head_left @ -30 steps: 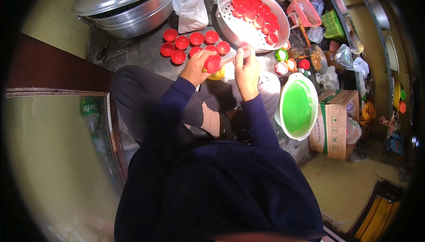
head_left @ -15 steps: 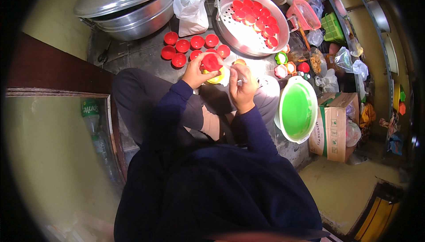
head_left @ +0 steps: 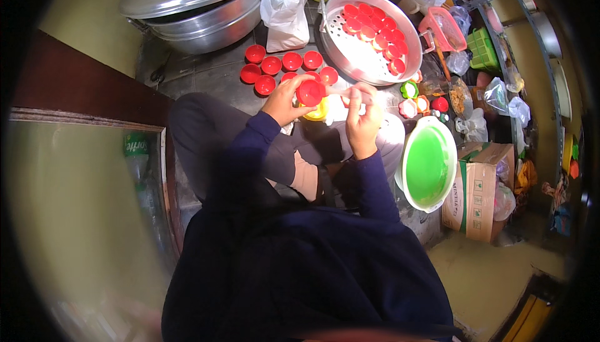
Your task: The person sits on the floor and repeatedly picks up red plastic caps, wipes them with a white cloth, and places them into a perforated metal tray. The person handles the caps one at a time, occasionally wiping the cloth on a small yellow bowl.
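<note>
My left hand grips a small red cup by its side, with the opening turned toward me. Close by on the right, my right hand is closed around a thin pale tool that points at the cup; its tip is too blurred to make out. Under the held cup, partly covered by my left hand, is a yellow container. Several more red cups stand on the dark tiled floor just beyond my left hand.
A perforated metal steamer tray holds several red cups. At the right stands a white basin of green liquid, beside a cardboard box. A large lidded pot and a white plastic bag are at the far left. Shelves line the right.
The whole view has shifted slightly, so things appear farther right. My right hand has drawn a little away from the cup and turned, baring more of the pale tool. My left hand still holds the cup.
</note>
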The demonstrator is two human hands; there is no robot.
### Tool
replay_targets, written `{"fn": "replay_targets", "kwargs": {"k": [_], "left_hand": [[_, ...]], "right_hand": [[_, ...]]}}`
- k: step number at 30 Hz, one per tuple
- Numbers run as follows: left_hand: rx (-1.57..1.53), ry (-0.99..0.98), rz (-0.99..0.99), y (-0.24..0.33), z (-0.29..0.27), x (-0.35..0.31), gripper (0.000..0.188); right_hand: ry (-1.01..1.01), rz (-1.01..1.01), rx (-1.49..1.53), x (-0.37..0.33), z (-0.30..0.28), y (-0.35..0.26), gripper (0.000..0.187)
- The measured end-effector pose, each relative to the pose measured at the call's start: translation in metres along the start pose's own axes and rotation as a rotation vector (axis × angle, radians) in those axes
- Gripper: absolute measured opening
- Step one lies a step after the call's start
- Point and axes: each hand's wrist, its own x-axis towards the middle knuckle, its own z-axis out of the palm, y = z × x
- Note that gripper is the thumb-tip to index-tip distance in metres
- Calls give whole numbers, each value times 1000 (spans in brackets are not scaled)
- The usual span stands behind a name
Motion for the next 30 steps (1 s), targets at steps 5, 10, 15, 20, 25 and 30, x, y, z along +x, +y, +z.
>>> {"fn": "replay_targets", "kwargs": {"k": [5,10,15,20,25,30], "left_hand": [[283,97,-174,-24,-53,14,65],[649,86,-375,-82,-114,36,66],[644,-94,-643,-152,-120,43,72],[591,-128,-824,-187,-113,45,80],[593,-40,-796,-181,-107,41,82],[756,-22,-843,-145,-116,37,58]], "right_hand": [[124,264,196,-18,2,27,15],[-53,343,-14,-46,24,71,18],[-174,411,-75,-59,33,96,24],[-150,513,-29,-58,32,100,22],[-139,475,-29,-55,31,94,20],[-144,509,-7,-58,30,98,19]]}}
